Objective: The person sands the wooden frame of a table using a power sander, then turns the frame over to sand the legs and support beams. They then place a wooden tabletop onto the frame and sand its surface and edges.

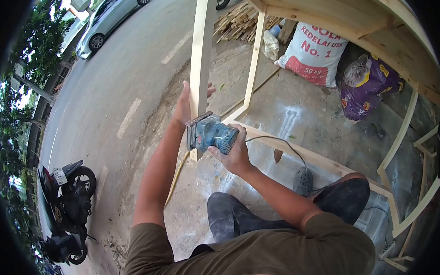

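Observation:
My right hand [236, 155] is closed around the blue body of an electric sander [213, 133], whose pad rests against the lower end of a pale wooden post [202, 49]. Behind that post is my left hand [182, 104], steadying it just above the sander. Its thumb shows on the left side and its fingertips stick out on the right; the palm is hidden. A dark cord [278, 140] runs from the sander toward my legs. The post belongs to a larger wooden frame [321, 163] reaching across to the right.
A white printed sack [314, 53] and a purple bag [369, 89] stand inside the frame. Scrap wood strips [238, 22] lie in a pile behind. A yellow hose [176, 179] crosses the concrete. Left are a parked motorbike [65, 207] and a car [113, 15] on the road.

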The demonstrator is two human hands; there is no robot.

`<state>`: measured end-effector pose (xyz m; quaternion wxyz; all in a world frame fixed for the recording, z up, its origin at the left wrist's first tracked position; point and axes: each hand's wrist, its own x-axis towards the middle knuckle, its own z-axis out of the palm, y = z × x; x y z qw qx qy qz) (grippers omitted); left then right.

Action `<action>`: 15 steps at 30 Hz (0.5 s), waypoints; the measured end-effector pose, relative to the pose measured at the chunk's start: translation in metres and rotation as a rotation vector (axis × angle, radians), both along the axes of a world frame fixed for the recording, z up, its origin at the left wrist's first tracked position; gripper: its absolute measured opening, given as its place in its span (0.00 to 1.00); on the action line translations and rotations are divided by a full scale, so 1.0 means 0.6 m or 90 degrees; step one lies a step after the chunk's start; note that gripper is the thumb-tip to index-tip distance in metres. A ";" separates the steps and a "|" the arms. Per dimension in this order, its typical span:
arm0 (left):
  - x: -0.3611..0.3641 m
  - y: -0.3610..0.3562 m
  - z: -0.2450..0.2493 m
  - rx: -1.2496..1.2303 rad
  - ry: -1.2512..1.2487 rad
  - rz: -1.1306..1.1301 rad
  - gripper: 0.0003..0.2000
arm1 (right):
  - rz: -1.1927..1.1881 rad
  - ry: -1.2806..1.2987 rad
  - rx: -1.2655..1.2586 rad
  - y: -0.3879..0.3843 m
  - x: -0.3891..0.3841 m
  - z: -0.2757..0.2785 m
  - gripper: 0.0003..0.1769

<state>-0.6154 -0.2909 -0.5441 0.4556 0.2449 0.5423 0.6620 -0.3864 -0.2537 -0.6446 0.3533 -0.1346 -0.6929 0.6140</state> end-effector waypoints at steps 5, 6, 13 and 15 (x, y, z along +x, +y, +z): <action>0.005 -0.002 -0.001 -0.074 0.073 0.001 0.48 | 0.030 -0.025 -0.127 -0.113 0.041 -0.163 0.52; 0.001 -0.002 -0.004 -0.078 0.079 0.002 0.48 | 0.027 -0.009 -0.181 -0.121 0.041 -0.171 0.51; -0.004 -0.001 -0.014 -0.072 0.038 0.023 0.40 | -0.056 0.133 -0.197 0.000 -0.042 -0.040 0.48; -0.006 -0.001 -0.032 0.005 -0.056 0.052 0.33 | -0.117 0.129 -0.065 0.063 -0.067 0.045 0.50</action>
